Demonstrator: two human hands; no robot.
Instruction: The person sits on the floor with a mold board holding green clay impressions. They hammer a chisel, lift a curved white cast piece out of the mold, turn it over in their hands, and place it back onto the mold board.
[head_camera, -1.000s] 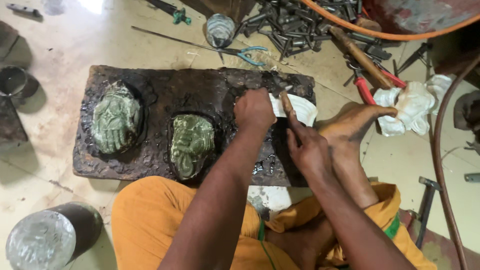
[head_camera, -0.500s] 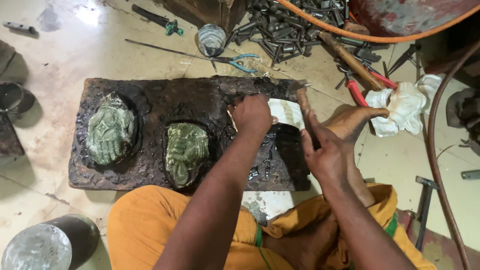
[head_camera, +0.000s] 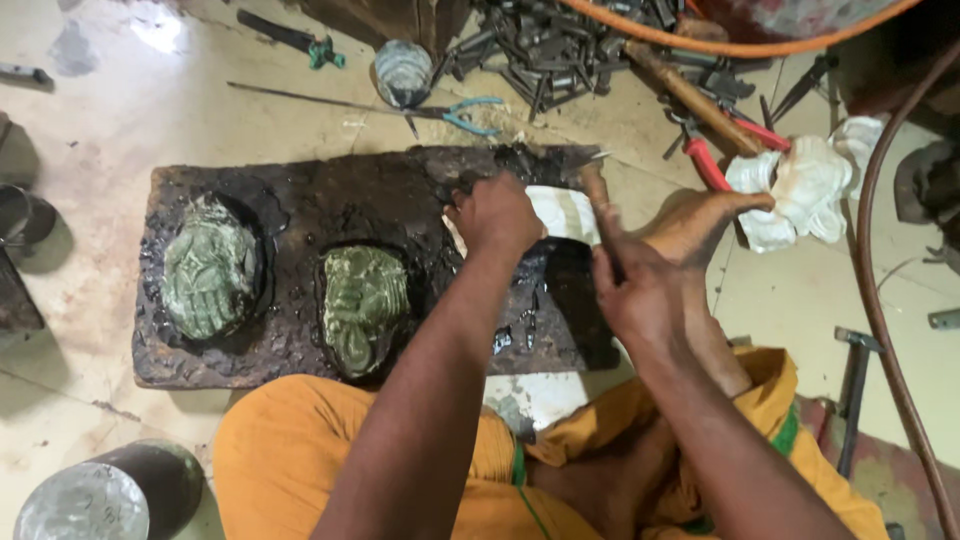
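Person seated on the floor; left hand (head_camera: 497, 215) closed around a small punch, pressing it onto a pale metal sheet (head_camera: 563, 213) bedded at the right end of a dark pitch slab (head_camera: 300, 200), right hand (head_camera: 630, 290) gripping a wooden-handled hammer (head_camera: 598, 205) just beside it. Two greenish relief pieces (head_camera: 212, 268) (head_camera: 362, 303) in the slab look fully worked. The pale sheet seems barely shaped, so most chasing appears left.

Rough, dark pitch-crusted slab (head_camera: 300, 210)
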